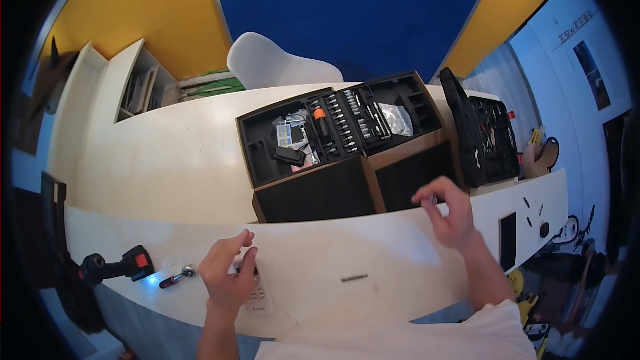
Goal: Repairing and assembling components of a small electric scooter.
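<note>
My left hand [227, 272] is over the near edge of the white table, thumb and fingers apart with nothing visible between them. Partly beneath it lies a white remote control [260, 293] with buttons. My right hand [450, 213] is raised at the front of the cardboard tool box [385, 208], its fingers pinched around a small metal piece [433, 199], too small to name surely. On the table between my hands lies a thin metal bit [355, 278]. Sockets [341, 122] in rows and an orange-and-black screwdriver handle [320, 120] sit in the box's black insert.
A cordless drill [117, 267] and a ratchet [179, 276] lie at the left. An opened black tool case [470, 140] stands right of the box. Farther right are a dark flat pad [507, 241] and several small bits [529, 212]. A white chair [277, 63] is behind the table.
</note>
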The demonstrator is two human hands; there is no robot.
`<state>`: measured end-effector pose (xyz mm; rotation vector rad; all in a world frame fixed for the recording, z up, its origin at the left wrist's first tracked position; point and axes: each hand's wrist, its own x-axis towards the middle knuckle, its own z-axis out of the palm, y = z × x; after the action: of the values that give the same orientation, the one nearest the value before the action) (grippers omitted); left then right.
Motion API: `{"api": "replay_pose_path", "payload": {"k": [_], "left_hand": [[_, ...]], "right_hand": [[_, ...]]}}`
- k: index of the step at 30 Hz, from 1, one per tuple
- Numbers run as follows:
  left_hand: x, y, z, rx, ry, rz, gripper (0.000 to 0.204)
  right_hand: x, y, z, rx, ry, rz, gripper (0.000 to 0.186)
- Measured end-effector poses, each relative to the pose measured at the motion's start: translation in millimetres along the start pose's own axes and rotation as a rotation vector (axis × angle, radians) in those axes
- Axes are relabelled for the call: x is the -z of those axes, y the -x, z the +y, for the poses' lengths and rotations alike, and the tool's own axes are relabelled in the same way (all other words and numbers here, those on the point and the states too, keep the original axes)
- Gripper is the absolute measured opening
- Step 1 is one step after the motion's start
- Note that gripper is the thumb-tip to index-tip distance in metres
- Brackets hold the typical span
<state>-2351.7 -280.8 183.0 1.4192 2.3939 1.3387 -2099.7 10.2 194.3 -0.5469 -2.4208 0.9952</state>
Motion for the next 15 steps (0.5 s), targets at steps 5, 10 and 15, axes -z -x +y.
{"api": "replay_pose_path", "payload": {"k": [5, 10, 15], "left_hand": [[-6.2, -21.5, -17.4, 0.079, 0.092, 0.021, 0.030], [-23.0, -34.1, -30.0, 0.134, 0.245, 0.037, 0.029], [-14.0, -22.2, -39.3, 0.153, 0.212, 0.076, 0.028]], "right_hand": [[-17.8, -94.9, 39.6, -0.039, 0.046, -0.251, 0.015], [-88.9, -164.8, 150.7, -0.260, 0.064, -0.560, 0.014], [-180.8, -191.6, 179.2, -0.654, -0.210, -0.564, 0.025]]}}
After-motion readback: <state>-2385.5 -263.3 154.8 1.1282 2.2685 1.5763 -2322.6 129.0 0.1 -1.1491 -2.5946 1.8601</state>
